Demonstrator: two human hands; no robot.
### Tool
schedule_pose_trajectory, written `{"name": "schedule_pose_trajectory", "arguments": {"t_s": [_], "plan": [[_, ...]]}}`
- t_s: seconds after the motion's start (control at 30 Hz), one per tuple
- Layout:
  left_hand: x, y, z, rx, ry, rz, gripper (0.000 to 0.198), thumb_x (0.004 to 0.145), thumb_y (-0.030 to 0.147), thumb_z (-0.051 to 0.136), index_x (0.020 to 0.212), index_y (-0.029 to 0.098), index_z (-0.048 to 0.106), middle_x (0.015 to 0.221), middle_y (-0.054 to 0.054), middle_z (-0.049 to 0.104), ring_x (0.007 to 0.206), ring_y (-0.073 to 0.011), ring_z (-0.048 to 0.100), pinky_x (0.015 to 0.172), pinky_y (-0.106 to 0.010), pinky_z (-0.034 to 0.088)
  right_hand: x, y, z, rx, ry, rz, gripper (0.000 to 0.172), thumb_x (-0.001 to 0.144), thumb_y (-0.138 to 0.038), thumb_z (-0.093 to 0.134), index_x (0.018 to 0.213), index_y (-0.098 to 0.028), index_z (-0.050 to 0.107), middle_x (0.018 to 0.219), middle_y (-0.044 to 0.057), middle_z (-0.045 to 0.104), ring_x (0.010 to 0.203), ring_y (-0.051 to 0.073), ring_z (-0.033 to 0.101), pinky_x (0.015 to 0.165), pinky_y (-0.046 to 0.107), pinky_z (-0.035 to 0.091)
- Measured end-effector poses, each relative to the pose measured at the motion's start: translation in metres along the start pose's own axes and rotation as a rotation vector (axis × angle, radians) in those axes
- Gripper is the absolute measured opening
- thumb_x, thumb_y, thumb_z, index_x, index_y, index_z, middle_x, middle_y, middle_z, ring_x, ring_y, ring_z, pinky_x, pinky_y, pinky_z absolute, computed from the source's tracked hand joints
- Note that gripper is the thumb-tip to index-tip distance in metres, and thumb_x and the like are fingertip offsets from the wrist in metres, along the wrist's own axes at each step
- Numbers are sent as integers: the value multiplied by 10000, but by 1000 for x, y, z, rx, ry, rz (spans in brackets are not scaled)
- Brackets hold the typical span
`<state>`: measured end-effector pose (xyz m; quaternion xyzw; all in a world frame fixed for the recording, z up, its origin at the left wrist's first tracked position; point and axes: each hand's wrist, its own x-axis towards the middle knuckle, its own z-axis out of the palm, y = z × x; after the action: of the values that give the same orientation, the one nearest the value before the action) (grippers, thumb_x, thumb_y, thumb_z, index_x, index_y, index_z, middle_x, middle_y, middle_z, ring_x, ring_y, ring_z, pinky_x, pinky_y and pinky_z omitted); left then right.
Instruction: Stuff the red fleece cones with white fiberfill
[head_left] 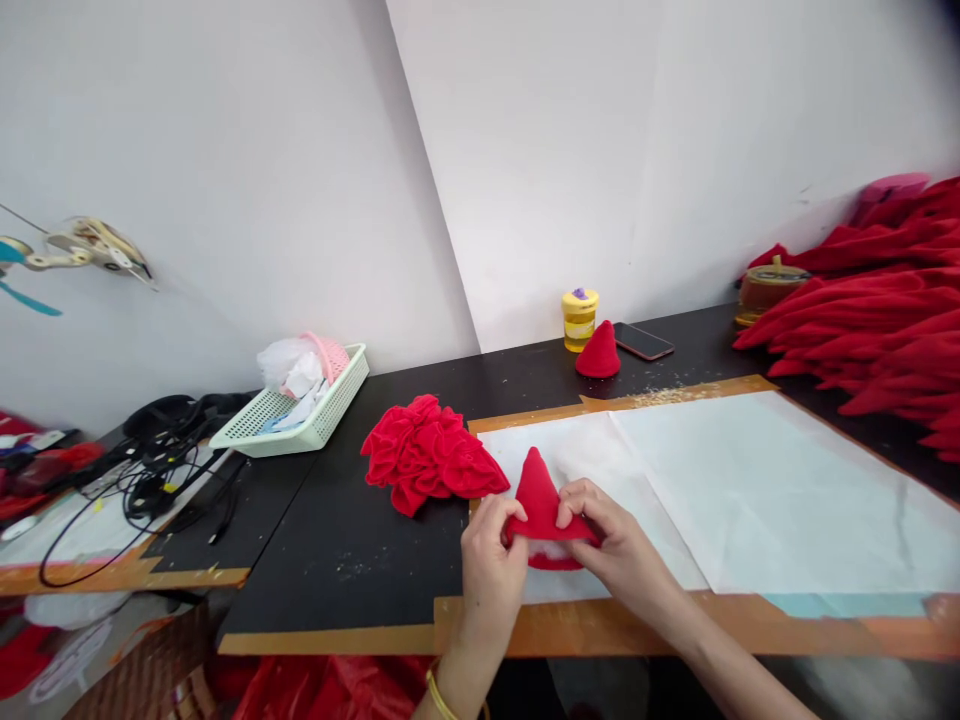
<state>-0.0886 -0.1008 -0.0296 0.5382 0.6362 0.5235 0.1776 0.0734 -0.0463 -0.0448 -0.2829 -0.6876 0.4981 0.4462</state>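
Note:
A red felt cone hat (537,497) is held between my two hands over the white sheet, its tip pointing away from me. My left hand (495,548) pinches the left edge of its brim, thumb on top. On the right edge, my right hand (600,525) grips the brim between thumb and fingers. The hat's opening faces me, and white stuffing (551,549) shows inside it. Left of the hat lies a heap of red felt pieces (427,450). Another red cone hat (599,352) stands upright farther back on the table.
White sheets (780,490) cover the right of the black table (360,570). At the back are a yellow-lidded jar (580,322), a phone (645,342) and a brown jar (765,292). Stacked red felt (892,320) fills the right. A green basket (300,435) and tangled cables (161,480) lie left.

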Motion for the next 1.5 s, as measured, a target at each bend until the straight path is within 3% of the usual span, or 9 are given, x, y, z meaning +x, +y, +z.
{"name": "schedule_pose_trajectory", "arguments": {"t_s": [0.17,0.27,0.43,0.57,0.8,0.93,1.23,1.33,1.5], "plan": [[-7,-14,3,9,69,-47,185,655,62,539,686,244,526,531,74,402,508,-133,407,570,-258,355,-6,12,8,-53,-22,-30,322,678,-23,484,854,-247,633,1003,41,565,962,215,587,807,317,448],[-19,-16,-16,-124,-9,-98,207,739,165,650,926,229,589,662,48,522,597,-143,505,608,-262,416,-4,12,-1,5,5,21,255,726,-58,532,861,-248,636,1024,47,579,1024,231,578,866,332,453],[-16,-11,-51,-767,-47,-596,609,827,603,644,1246,178,519,1017,-124,684,857,-245,665,732,-370,538,11,-11,-7,235,-88,179,55,862,-256,673,880,-261,621,1063,25,596,989,209,595,800,290,499],[-5,-2,-52,-1149,-110,-839,546,864,592,620,1103,102,652,1019,-168,729,936,-281,700,856,-395,549,23,-33,6,228,-348,105,281,895,-385,694,1159,-295,660,1300,77,602,1067,251,635,892,365,543],[1,9,-56,-1353,332,-939,283,896,364,652,1021,111,677,858,-96,753,771,-233,725,793,-390,594,20,-3,-34,-381,183,106,345,894,-569,573,1028,-283,711,1178,72,718,1066,303,674,888,413,547],[0,23,-64,-1379,435,-870,270,927,341,637,1087,128,681,914,-103,774,798,-255,744,770,-400,612,10,5,-47,-500,168,159,373,866,-601,567,977,-279,717,1055,62,759,978,290,702,624,316,547],[-17,28,-63,-1241,532,-756,214,935,223,611,1058,79,711,953,-136,778,832,-248,757,750,-342,624,0,-41,50,-76,-315,115,604,944,-457,529,1476,-246,338,1069,78,734,699,191,682,661,333,564],[-27,29,-56,-1212,517,-734,233,934,229,618,1097,85,703,1034,-153,772,907,-259,756,801,-348,626,2,-39,79,-98,-293,178,645,863,-387,598,1443,-213,378,996,70,742,729,223,694,654,331,539],[-29,35,-52,-1182,494,-840,235,930,198,620,1118,75,688,989,-163,783,826,-244,768,733,-324,640,-1,-28,65,-218,-243,114,468,871,-303,560,1325,-221,478,834,13,710,628,185,649,606,289,505]]}}
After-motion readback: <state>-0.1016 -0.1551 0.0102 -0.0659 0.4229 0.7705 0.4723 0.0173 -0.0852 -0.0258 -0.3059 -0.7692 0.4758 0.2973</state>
